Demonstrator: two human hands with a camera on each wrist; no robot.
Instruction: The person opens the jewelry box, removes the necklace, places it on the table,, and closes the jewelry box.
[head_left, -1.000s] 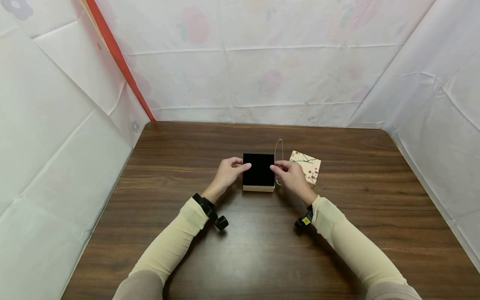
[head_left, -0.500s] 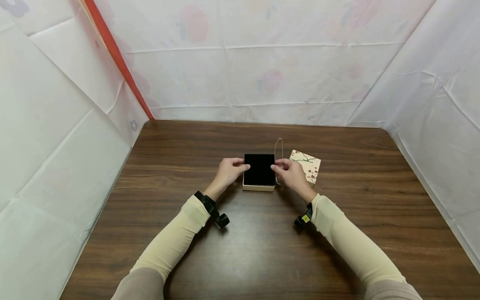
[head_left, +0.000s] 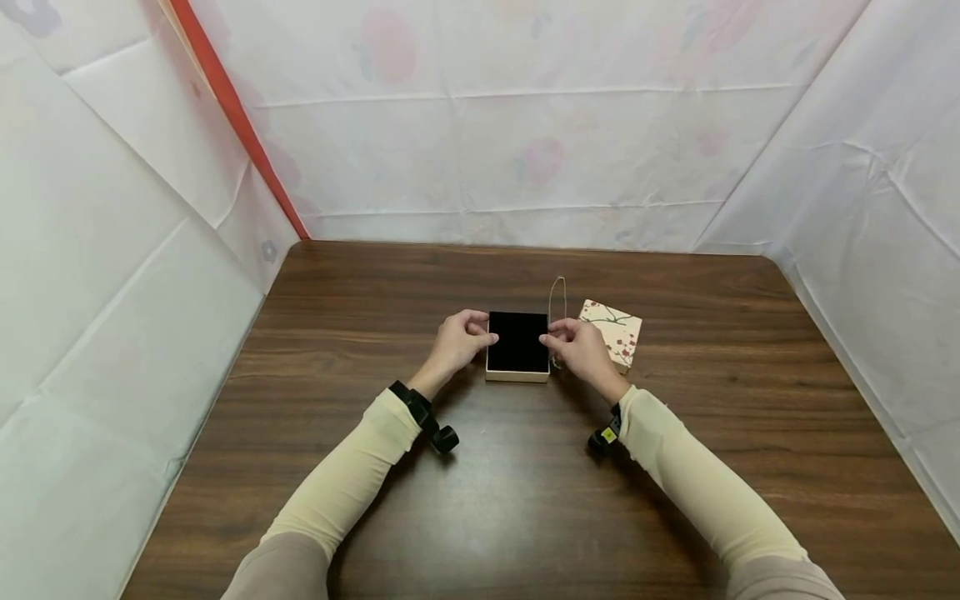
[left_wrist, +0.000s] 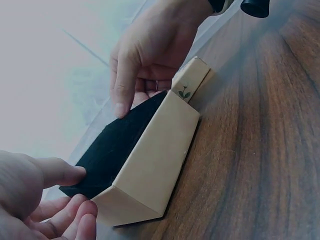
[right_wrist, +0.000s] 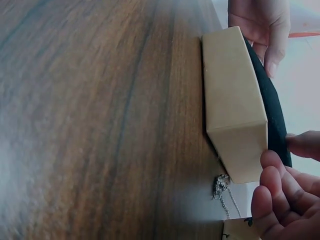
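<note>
A small cream cardboard box stands on the table with a black padded insert in its top. The insert's near edge lies level with the rim, while its far edge is tilted up, as the left wrist view shows. My left hand pinches the insert's left side, thumb on top and fingers beside the box. On the opposite side my right hand pinches it likewise, thumb on the black face. A silver chain necklace lies just right of the box, partly hidden by my right hand.
Behind my right hand rests a cream lid printed with red blossoms and a green branch. The dark wooden table stretches around the box. Pale patterned sheets hang at the back and sides, with a red strip at left.
The black insert has sunk slightly lower at its far edge, and both hands have moved down a little with it. The box, necklace and lid stay in place.
</note>
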